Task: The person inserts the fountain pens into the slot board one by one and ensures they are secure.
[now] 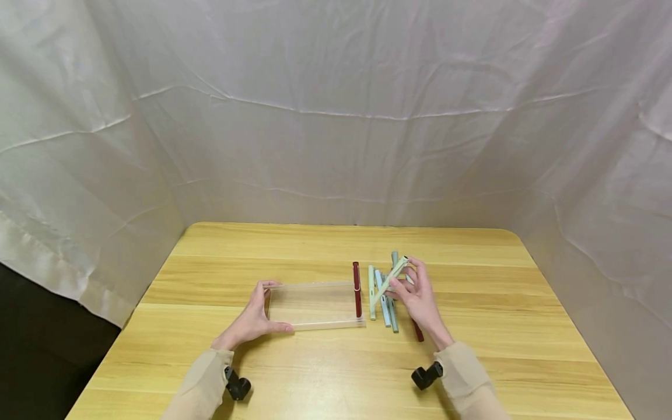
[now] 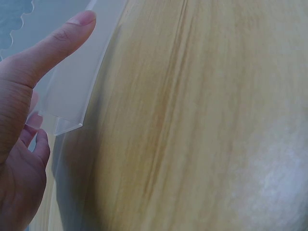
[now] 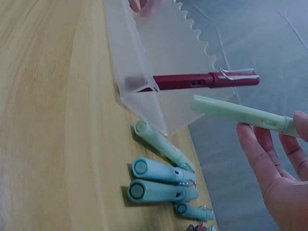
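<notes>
My left hand (image 1: 255, 315) grips the left end of a clear plastic pen rack (image 1: 317, 325), thumb at the near wall and fingers at the far wall. The right wrist view shows scalloped notches along the rack's walls (image 3: 132, 48). A dark red pen (image 3: 185, 82) with a silver clip lies across the rack's right end. My right hand (image 1: 420, 294) pinches a pale green pen (image 3: 236, 112) between thumb and fingers, tilted and held above the table, just right of the rack. The left wrist view shows my thumb (image 2: 57, 43) against the rack's wall.
Right of the rack, several pens lie close together on the wooden table (image 1: 315, 379): a pale green pen (image 3: 161, 144), a light blue pen (image 3: 156, 169), a blue-green pen (image 3: 159, 191). A dark red pen (image 1: 417, 331) lies partly under my right hand. Grey curtains (image 1: 336, 163) surround the table.
</notes>
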The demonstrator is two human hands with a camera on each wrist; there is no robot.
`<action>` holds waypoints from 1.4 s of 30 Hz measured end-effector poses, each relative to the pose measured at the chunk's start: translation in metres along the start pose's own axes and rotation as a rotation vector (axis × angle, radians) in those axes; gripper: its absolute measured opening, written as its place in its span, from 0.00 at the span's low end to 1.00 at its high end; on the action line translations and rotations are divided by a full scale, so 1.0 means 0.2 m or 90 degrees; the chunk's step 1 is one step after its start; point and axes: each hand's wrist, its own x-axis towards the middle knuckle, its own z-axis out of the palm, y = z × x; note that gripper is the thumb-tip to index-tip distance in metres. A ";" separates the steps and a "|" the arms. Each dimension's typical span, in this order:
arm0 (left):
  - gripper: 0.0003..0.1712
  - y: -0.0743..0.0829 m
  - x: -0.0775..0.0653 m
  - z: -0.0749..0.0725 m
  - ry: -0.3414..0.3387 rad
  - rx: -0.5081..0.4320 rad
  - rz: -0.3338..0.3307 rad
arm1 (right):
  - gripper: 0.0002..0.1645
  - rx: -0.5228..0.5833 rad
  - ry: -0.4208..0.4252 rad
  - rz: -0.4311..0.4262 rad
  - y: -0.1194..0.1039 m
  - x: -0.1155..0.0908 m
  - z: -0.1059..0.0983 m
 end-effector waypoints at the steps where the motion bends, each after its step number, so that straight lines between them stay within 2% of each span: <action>1: 0.60 0.00 0.00 0.00 0.000 0.000 -0.001 | 0.31 -0.005 0.001 0.006 0.00 0.00 0.01; 6: 0.60 0.00 0.00 0.00 0.000 0.000 0.000 | 0.33 -0.017 0.000 0.020 0.00 0.01 0.06; 16: 0.60 0.00 0.00 0.00 0.001 -0.001 0.003 | 0.33 -0.056 -0.012 -0.005 0.00 0.03 0.18; 24: 0.61 0.00 0.00 0.00 0.002 -0.003 0.001 | 0.32 -0.173 -0.016 -0.018 0.01 0.01 0.23; 31: 0.61 0.00 0.00 0.00 -0.003 -0.012 -0.003 | 0.32 -0.244 -0.022 -0.082 0.03 0.01 0.27; 34: 0.60 0.00 0.00 0.00 -0.003 -0.012 0.001 | 0.32 -0.260 -0.022 -0.091 0.03 0.01 0.28; 42: 0.61 0.00 0.00 0.00 0.000 -0.018 0.003 | 0.31 -0.284 -0.036 -0.069 0.03 0.00 0.30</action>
